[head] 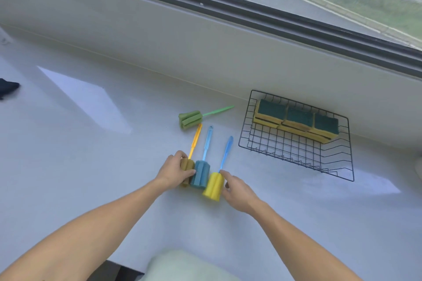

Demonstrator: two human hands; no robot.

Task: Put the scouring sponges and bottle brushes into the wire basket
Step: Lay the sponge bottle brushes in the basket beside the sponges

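Note:
Three bottle brushes lie side by side on the white counter: an orange one [196, 141], a blue one [201, 173] and a yellow-headed one with a blue handle [214, 187]. My left hand [175, 171] curls over the orange brush's foam head and touches the blue one. Fingers apart, my right hand [237, 189] rests against the yellow head's right side. A green bottle brush [191, 118] lies apart, farther back. The black wire basket [294, 155] stands to the right, with several yellow-and-green scouring sponges [296, 121] stacked along its far side.
A raised window ledge [205, 36] runs along the back, with the window above it. A dark object [6, 88] lies at the far left edge. The counter's front edge is near my body, with pale cloth [187, 267] below it.

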